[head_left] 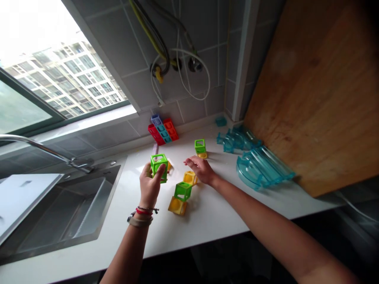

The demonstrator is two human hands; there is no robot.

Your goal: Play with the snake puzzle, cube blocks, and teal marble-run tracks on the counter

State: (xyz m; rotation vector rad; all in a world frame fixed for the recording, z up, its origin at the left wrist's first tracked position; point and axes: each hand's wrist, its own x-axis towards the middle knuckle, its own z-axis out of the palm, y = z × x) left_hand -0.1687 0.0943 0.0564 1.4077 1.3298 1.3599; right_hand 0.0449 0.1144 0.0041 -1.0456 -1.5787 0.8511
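My left hand (150, 182) grips a green hollow cube block (159, 159) above the counter, thumb on its near side. Just behind that cube a yellow piece (169, 166) shows in part. My right hand (199, 167) hovers with fingers stretched out toward the left and holds nothing that I can see. Closest to it is a yellow hollow block (190, 178), partly behind the hand. This block forms a row with a green hollow cube (182, 191) and a yellow block (177, 206). Beyond my right hand, another green cube (199, 145) sits on a yellow block (202, 155).
Red, teal and purple blocks (163, 130) lean at the wall. Clear blue curved tracks (260, 167) lie on the right of the white counter (219, 215), beside a wooden board (314, 98). A sink (102, 221) with a faucet (44, 148) is at left.
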